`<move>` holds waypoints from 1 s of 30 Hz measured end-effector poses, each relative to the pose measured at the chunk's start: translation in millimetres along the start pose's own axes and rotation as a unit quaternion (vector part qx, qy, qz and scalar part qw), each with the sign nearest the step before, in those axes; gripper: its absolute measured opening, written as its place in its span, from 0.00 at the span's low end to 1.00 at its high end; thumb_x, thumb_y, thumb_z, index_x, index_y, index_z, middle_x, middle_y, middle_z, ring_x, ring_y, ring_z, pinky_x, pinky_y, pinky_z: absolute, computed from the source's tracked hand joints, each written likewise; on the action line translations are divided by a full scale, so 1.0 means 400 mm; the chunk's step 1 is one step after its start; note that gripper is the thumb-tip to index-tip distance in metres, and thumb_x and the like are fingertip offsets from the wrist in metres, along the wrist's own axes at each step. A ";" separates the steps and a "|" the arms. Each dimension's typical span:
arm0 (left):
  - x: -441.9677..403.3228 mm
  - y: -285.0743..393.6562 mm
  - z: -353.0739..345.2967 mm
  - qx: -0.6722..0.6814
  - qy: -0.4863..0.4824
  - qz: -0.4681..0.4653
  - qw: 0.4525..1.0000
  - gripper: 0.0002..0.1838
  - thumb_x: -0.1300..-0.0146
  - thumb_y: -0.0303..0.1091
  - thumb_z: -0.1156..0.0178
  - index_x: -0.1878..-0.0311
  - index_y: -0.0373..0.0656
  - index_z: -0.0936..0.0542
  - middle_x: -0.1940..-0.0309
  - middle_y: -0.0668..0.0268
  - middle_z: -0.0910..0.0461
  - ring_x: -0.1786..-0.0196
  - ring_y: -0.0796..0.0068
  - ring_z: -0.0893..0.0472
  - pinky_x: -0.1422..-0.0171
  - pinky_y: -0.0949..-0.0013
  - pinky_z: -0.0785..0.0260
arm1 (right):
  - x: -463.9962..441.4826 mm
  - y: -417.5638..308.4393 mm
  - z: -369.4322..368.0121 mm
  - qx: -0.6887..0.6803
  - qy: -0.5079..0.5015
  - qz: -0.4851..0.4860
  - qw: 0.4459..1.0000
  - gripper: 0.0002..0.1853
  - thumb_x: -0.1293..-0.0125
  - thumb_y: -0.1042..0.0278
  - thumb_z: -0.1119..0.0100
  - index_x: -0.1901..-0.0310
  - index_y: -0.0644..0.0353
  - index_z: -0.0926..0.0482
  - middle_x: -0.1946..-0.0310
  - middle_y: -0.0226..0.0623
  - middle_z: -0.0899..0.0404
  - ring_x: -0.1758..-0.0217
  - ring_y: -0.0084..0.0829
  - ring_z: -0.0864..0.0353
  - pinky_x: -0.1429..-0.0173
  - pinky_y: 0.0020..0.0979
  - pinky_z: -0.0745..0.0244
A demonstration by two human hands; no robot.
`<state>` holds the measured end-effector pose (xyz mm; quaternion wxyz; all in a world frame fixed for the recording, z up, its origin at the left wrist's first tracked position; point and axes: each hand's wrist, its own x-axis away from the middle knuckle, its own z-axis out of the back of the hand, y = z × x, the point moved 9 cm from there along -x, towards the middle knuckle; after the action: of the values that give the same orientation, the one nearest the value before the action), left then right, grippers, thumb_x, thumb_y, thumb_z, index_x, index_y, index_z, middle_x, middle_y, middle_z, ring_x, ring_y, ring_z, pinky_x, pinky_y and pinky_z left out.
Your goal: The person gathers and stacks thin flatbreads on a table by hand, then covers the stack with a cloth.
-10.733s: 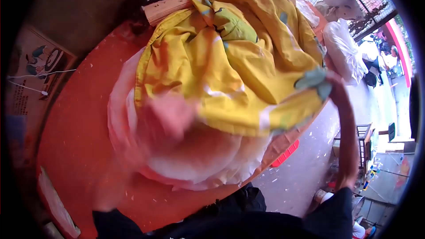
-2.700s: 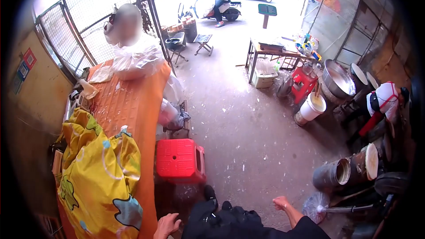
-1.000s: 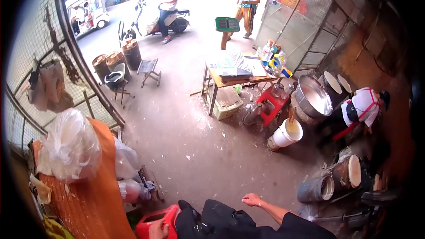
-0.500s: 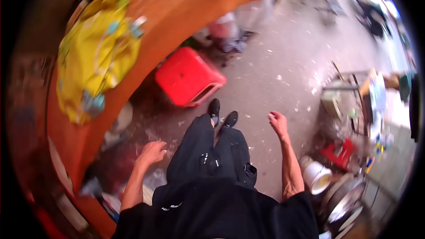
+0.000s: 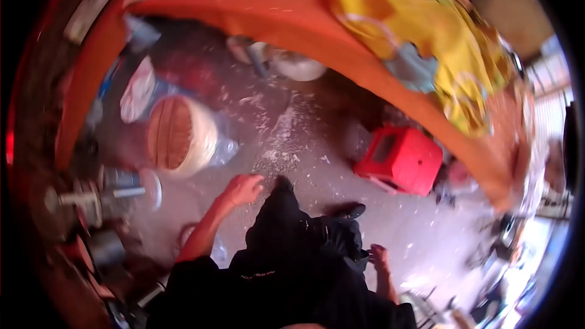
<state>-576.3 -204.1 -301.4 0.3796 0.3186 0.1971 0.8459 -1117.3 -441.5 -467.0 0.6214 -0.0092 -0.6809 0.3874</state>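
Note:
My left hand (image 5: 244, 189) hangs in front of my body at the left, empty, with its fingers apart and a little curled. Low at the right, beside my dark trousers (image 5: 277, 225), is my right hand (image 5: 378, 254); its fingers are small and blurred, so whether they are spread or closed is unclear. Neither hand touches the furniture. A round wooden-looking container (image 5: 173, 134) with a pale side stands on the floor beyond my left hand. The red plastic stool (image 5: 411, 161) is up and to the right of my right hand.
An orange-covered table (image 5: 244, 0) curves across the top. Yellow patterned cloth (image 5: 439, 36) lies on its right part. Below the table are a white bag (image 5: 139, 91) and a pale round object (image 5: 298, 66). Metal equipment (image 5: 106, 247) stands at the lower left.
The view has swung left: the stool and yellow cloth now appear at the right, and the round container has come into view. Earlier my hands left the yellow cloth.

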 end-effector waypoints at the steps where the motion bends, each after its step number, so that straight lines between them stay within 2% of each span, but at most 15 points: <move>1: 0.023 -0.087 0.058 -0.041 0.036 0.016 0.998 0.19 0.40 0.38 0.39 0.47 0.42 0.21 0.56 0.52 0.18 0.52 0.50 0.19 0.47 0.55 0.26 | -0.012 -0.087 -0.102 0.093 -0.031 0.082 0.992 0.21 0.37 0.54 0.37 0.55 0.68 0.18 0.72 0.40 0.18 0.73 0.28 0.19 0.68 0.31 0.22; 3: 0.056 -0.221 0.129 -0.075 0.078 0.055 0.993 0.19 0.41 0.38 0.40 0.47 0.43 0.21 0.54 0.52 0.19 0.50 0.49 0.20 0.46 0.53 0.27 | -0.044 -0.220 -0.294 0.184 -0.135 0.214 0.950 0.22 0.37 0.55 0.38 0.55 0.70 0.17 0.66 0.40 0.15 0.64 0.29 0.18 0.57 0.31 0.24; 4: 0.077 -0.282 0.166 -0.042 0.132 0.078 0.987 0.19 0.41 0.37 0.39 0.47 0.43 0.21 0.54 0.52 0.20 0.50 0.49 0.20 0.46 0.53 0.27 | -0.060 -0.268 -0.340 0.239 -0.138 0.225 0.934 0.21 0.37 0.57 0.38 0.54 0.69 0.17 0.64 0.39 0.14 0.58 0.30 0.18 0.52 0.30 0.24; 6: 0.100 -0.381 0.218 0.003 0.195 0.117 0.974 0.20 0.42 0.37 0.39 0.47 0.42 0.21 0.53 0.51 0.20 0.50 0.49 0.20 0.46 0.52 0.27 | -0.094 -0.410 -0.463 0.350 -0.149 0.316 0.869 0.18 0.36 0.58 0.39 0.55 0.66 0.16 0.65 0.37 0.14 0.60 0.30 0.16 0.55 0.32 0.23; 8: 0.110 -0.450 0.287 -0.009 0.281 0.127 0.951 0.20 0.43 0.37 0.38 0.47 0.41 0.22 0.53 0.50 0.21 0.50 0.49 0.21 0.45 0.52 0.28 | -0.180 -0.494 -0.524 0.298 -0.142 0.175 0.928 0.16 0.37 0.60 0.38 0.55 0.64 0.15 0.65 0.40 0.13 0.64 0.33 0.14 0.58 0.33 0.21; 10: 0.114 -0.525 0.284 0.023 0.268 0.172 0.948 0.22 0.43 0.36 0.37 0.45 0.41 0.23 0.53 0.49 0.21 0.49 0.49 0.21 0.44 0.52 0.28 | -0.284 -0.629 -0.589 0.442 -0.125 0.368 0.808 0.18 0.37 0.56 0.37 0.56 0.64 0.16 0.66 0.40 0.15 0.65 0.31 0.15 0.62 0.31 0.19; 12: 0.080 -0.579 0.325 -0.027 0.343 0.122 0.931 0.24 0.45 0.36 0.36 0.44 0.42 0.24 0.54 0.49 0.21 0.49 0.50 0.21 0.45 0.52 0.27 | -0.182 -0.862 -0.808 0.573 -0.018 0.443 0.689 0.13 0.40 0.63 0.37 0.59 0.62 0.14 0.71 0.42 0.15 0.64 0.33 0.13 0.60 0.33 0.19; 13: 0.060 -0.619 0.326 0.011 0.286 0.173 0.942 0.24 0.46 0.36 0.35 0.45 0.42 0.23 0.55 0.49 0.21 0.50 0.50 0.21 0.45 0.53 0.27 | -0.163 -0.945 -0.896 0.564 -0.009 0.450 0.693 0.10 0.42 0.68 0.38 0.62 0.61 0.14 0.74 0.44 0.16 0.63 0.35 0.12 0.58 0.35 0.19; 14: 0.043 -0.637 0.343 0.029 0.282 0.181 0.942 0.23 0.47 0.35 0.36 0.46 0.43 0.23 0.56 0.48 0.21 0.50 0.50 0.21 0.46 0.54 0.27 | -0.184 -1.002 -0.964 0.523 -0.064 0.454 0.719 0.10 0.42 0.69 0.37 0.60 0.62 0.14 0.70 0.45 0.15 0.63 0.39 0.12 0.58 0.37 0.19; 17: -0.026 -0.723 0.395 0.043 0.282 0.178 0.942 0.21 0.46 0.36 0.34 0.49 0.41 0.21 0.57 0.49 0.20 0.53 0.49 0.20 0.48 0.55 0.26 | -0.089 -1.235 -1.291 0.461 -0.098 0.525 0.709 0.11 0.41 0.70 0.36 0.57 0.63 0.15 0.65 0.47 0.15 0.62 0.40 0.13 0.56 0.37 0.19; 19: -0.062 -0.773 0.410 0.061 0.275 0.205 0.937 0.21 0.46 0.38 0.34 0.50 0.41 0.20 0.56 0.50 0.20 0.52 0.50 0.19 0.47 0.55 0.26 | -0.054 -1.375 -1.496 0.467 -0.110 0.601 0.640 0.12 0.40 0.72 0.36 0.55 0.63 0.16 0.62 0.49 0.16 0.61 0.42 0.15 0.55 0.36 0.20; 20: -0.081 -0.800 0.425 0.060 0.280 0.220 0.933 0.21 0.45 0.39 0.34 0.49 0.41 0.20 0.55 0.51 0.19 0.51 0.50 0.19 0.47 0.55 0.26 | -0.055 -1.437 -1.592 0.458 -0.125 0.607 0.637 0.12 0.42 0.72 0.36 0.56 0.64 0.17 0.61 0.50 0.17 0.56 0.49 0.18 0.49 0.41 0.23; 22: -0.106 -0.840 0.437 0.092 0.266 0.266 0.922 0.22 0.44 0.42 0.34 0.48 0.42 0.19 0.55 0.53 0.19 0.50 0.51 0.19 0.46 0.55 0.26 | -0.035 -1.557 -1.788 0.456 -0.149 0.689 0.542 0.14 0.44 0.72 0.35 0.55 0.65 0.18 0.59 0.49 0.17 0.54 0.50 0.19 0.48 0.42 0.24; 26: -0.180 -0.860 0.517 0.145 0.229 0.313 0.910 0.22 0.42 0.44 0.35 0.48 0.42 0.19 0.53 0.53 0.18 0.48 0.53 0.20 0.42 0.56 0.28 | -0.056 -1.769 -2.158 0.456 -0.126 0.727 0.498 0.18 0.45 0.68 0.34 0.52 0.64 0.19 0.54 0.52 0.19 0.50 0.52 0.21 0.44 0.45 0.26; 30: -0.218 -0.878 0.653 0.197 0.275 0.356 0.871 0.22 0.42 0.43 0.34 0.48 0.41 0.19 0.56 0.53 0.18 0.55 0.56 0.17 0.49 0.58 0.25 | -0.183 -1.925 -2.528 0.469 -0.128 0.750 0.449 0.30 0.46 0.60 0.32 0.42 0.61 0.25 0.45 0.62 0.27 0.43 0.59 0.27 0.42 0.52 0.28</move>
<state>-170.5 -24.2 -349.6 -0.0876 0.1902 0.3290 0.9208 123.6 -494.5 -186.9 -0.0940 -0.1737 -0.1972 0.9603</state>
